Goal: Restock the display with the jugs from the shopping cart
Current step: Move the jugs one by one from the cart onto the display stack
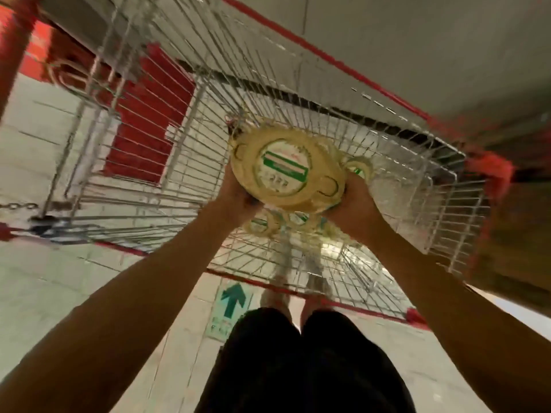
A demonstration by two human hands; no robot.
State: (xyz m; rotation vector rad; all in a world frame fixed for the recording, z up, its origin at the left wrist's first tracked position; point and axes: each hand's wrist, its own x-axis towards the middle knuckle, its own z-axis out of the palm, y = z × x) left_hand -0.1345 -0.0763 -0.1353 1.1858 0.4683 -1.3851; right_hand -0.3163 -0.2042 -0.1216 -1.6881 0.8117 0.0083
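A yellow jug (pixel 286 169) with a round green-and-white label on top is held over the wire shopping cart (pixel 185 150). My left hand (pixel 238 195) grips its left side and my right hand (pixel 354 201) grips its right side, fingers curled under it. More yellow jugs (pixel 262 223) lie below it in the cart basket, mostly hidden by the held jug and my hands. Another jug top (pixel 360 168) peeks out behind my right hand. The frame is motion-blurred.
The cart has red plastic corners (pixel 489 171) and a red rim. A brown cardboard box (pixel 518 234) stands right of it. A red pallet or display base (pixel 149 120) sits at left beyond the cart. A green arrow marks the floor (pixel 232 299).
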